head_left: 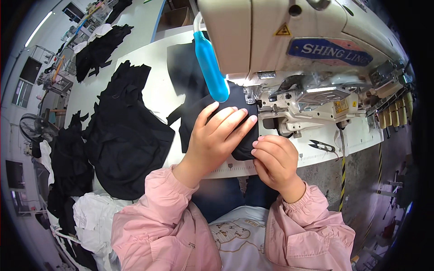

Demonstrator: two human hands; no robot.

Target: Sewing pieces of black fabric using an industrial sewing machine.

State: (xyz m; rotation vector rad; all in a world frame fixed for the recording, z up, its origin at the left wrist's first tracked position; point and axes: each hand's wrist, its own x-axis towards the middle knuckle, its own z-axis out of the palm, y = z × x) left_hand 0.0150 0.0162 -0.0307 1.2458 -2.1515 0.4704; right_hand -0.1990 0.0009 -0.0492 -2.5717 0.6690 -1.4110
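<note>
A piece of black fabric (191, 123) lies on the white table of a sewing machine (235, 40), its edge running under the presser foot (250, 95). My left hand (218, 134) rests flat on this fabric, fingers stretched toward the presser foot and just below it. At the fabric's right edge, nearer to me, my right hand (279, 163) is closed, with thumb and fingertips pinching the cloth. The needle itself is too small to make out.
A glowing blue lamp (210, 67) hangs just left of the presser foot. Black garment pieces (129, 131) are heaped on the left, with white fabric (96, 217) below them. Thread snips (322, 146) lie on the table's right side, near the ruler-marked front edge (231, 169).
</note>
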